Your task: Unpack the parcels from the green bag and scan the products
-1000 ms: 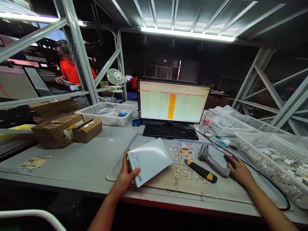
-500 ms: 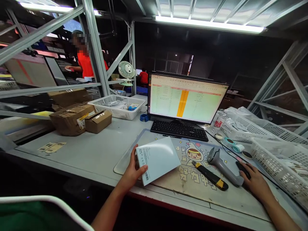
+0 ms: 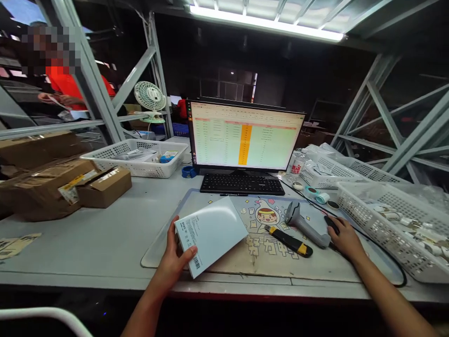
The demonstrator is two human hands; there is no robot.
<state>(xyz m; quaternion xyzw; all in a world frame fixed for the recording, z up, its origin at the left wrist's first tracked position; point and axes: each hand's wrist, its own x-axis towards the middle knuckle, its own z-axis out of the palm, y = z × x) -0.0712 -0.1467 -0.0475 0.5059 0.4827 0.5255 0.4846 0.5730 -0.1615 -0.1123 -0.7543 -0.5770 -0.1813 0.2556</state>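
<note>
My left hand [image 3: 175,262] grips a pale blue flat box [image 3: 213,231] by its left end, thumb on top beside a printed barcode. The box is tilted over a cartoon desk mat [image 3: 224,276]. On the mat's right side, my right hand [image 3: 345,241] is closed over a black computer mouse [image 3: 331,225]. Left of that hand lies a grey barcode scanner [image 3: 308,229]. A black and yellow utility knife [image 3: 289,242] rests between the scanner and the box.
Behind the mat stand a black keyboard [image 3: 242,185] and a monitor [image 3: 247,135] showing a spreadsheet. Cardboard boxes [image 3: 105,187] and a white basket [image 3: 140,167] are at left. More white baskets [image 3: 382,224] line the right side. A person in red [image 3: 65,84] stands beyond the frame.
The view has turned to the right, so the desk items sit further left in the picture. My left hand still holds the box, and my right hand remains on the mouse.
</note>
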